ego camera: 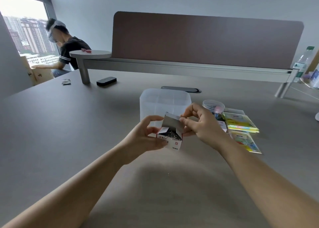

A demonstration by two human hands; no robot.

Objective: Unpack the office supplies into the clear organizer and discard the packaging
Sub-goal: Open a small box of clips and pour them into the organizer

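Note:
A small white and red paper clip box point(173, 144) is held above the desk, its top flap standing open and silver clips showing inside. My left hand point(146, 138) grips the box body from the left. My right hand point(202, 124) pinches the raised flap point(171, 125) at its top right edge. Just behind the box stands the clear organizer point(164, 102), with inner dividers faintly visible. To its right sit a round clear tub point(213, 105) of coloured clips and two packs of yellow sticky notes point(240, 124), point(248, 143).
A brown divider panel point(207, 39) runs along the desk's far edge. A black flat device point(106, 81), a crumpled wrapper point(66, 81) and a grey post with a round shelf point(90, 54) stand at the far left. A water bottle point(303, 62) is far right. A person sits beyond the desk at left.

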